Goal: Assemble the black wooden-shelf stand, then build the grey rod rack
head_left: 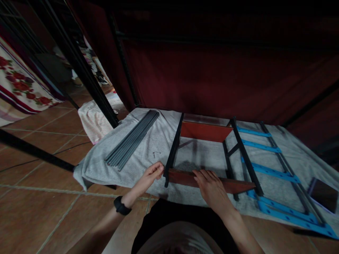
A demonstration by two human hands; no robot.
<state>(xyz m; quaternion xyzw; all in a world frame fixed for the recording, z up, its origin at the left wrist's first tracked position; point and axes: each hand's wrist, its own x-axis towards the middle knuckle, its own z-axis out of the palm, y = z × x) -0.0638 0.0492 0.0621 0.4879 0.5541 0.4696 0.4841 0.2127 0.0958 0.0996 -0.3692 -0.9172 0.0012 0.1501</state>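
On the grey cloth (159,141) spread over the tiled floor (39,190), one bundle of grey rods (132,139) lies at the left, too close-packed to count, with one small bent wire clip (156,153) just beside it that could easily get lost in the folds. The left hand (149,176) has its fingers curled loosely at the bottom end of the black rail (173,148), seemingly touching more than gripping, so the rail might slip off the near red panel (212,181). The right hand (212,187) lies flat and open, pressing that panel; a second red panel (205,131) sits farther back. Four blue crosspieces (275,173) lie to the right, and one dark slab (323,194) at the far right
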